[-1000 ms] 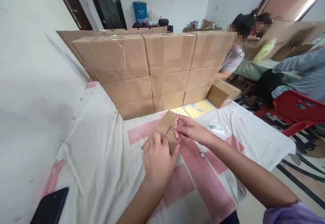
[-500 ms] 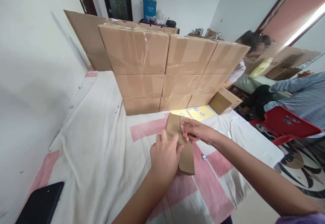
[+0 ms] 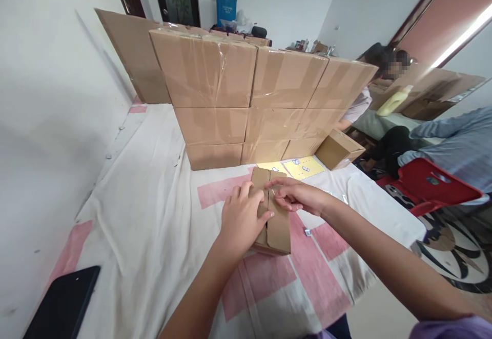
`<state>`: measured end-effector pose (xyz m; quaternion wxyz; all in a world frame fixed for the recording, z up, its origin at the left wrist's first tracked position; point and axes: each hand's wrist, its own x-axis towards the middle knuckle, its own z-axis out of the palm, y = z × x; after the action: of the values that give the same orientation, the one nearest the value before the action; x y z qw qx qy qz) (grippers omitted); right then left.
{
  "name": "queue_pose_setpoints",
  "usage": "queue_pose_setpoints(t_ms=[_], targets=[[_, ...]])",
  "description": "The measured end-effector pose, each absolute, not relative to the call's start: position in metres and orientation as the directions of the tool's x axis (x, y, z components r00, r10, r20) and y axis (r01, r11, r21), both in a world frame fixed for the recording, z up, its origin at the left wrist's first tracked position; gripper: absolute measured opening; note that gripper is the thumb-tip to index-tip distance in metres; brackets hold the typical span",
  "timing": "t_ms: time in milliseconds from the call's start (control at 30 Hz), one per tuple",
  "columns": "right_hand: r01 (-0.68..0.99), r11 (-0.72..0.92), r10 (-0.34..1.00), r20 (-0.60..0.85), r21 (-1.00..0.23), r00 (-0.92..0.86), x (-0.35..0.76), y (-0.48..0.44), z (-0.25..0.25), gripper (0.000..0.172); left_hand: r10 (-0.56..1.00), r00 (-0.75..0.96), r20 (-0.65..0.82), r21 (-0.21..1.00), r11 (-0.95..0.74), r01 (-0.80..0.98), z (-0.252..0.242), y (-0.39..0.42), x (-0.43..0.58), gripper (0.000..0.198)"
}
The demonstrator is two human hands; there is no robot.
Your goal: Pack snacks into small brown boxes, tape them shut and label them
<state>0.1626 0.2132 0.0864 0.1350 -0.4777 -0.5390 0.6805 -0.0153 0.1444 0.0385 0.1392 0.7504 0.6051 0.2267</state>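
Observation:
A small brown cardboard box (image 3: 279,234) lies on the cloth-covered table in front of me, its two top flaps meeting along a middle seam. Across its left side rests my left hand (image 3: 243,218), fingers apart, the thumb reaching toward the seam. Over the far half of the box is my right hand (image 3: 294,194), thumb and fingers drawn together near the seam. A thin pale sliver shows by those fingertips, too small to name. The far end of the box is partly covered by the hands.
Taped cardboard boxes (image 3: 215,123) form a wall beyond the hands. Yellow printed sheets (image 3: 303,167) lie before it, beside another carton (image 3: 338,149). A black phone (image 3: 63,303) is at lower left. Two people are beyond on the right, near a red chair (image 3: 442,182).
My left hand has shifted slightly left, uncovering more of the seam. The near end of the box has swung a little left. My right fingers have moved slightly left to the seam.

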Motion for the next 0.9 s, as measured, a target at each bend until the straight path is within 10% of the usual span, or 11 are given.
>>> queue_pose_setpoints(t_ms=[433,900], targets=[[0.648,-0.012,0.837,-0.362,-0.761,-0.410,0.157,0.199,0.073,0.011,0.989,0.122,0.087,0.535,-0.149,0.832,0.038,0.147,-0.019,0.050],[0.337,-0.303,0.699,-0.448,-0.892,-0.557,0.166,0.201,0.080,0.024,0.962,0.183,0.201,0.816,-0.268,0.512,0.033,0.150,-0.021,0.052]])
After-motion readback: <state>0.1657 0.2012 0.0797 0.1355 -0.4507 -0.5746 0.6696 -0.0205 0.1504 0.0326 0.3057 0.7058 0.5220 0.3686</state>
